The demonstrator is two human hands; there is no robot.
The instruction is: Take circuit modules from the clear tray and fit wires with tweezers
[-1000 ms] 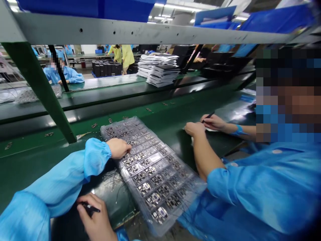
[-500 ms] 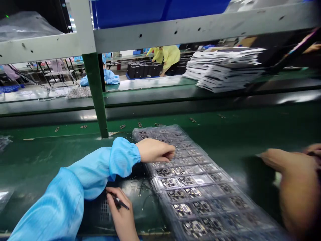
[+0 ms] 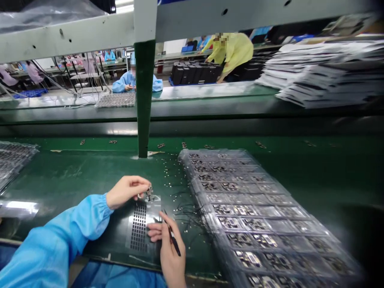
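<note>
My left hand point(image 3: 127, 190), in a blue sleeve, pinches a small dark electronic part point(image 3: 149, 194) just above a flat sheet with a grid of small squares point(image 3: 139, 228) on the green mat. My right hand point(image 3: 169, 248) is lower, below the left hand, gripping black tweezers point(image 3: 172, 238) with the tip pointing up toward the sheet. A clear plastic tray point(image 3: 258, 216) of several small parts in pockets lies to the right of both hands.
A green post point(image 3: 144, 96) stands behind the hands. Tiny loose bits and wires point(image 3: 175, 188) litter the mat. Another tray point(image 3: 12, 158) sits at the far left, stacked sheets point(image 3: 327, 76) at the back right. People work at benches beyond.
My left hand came off the tray with a small part and moved left and down over the gridded sheet. The view swung left; the co-worker's hands at the right have left the picture.
</note>
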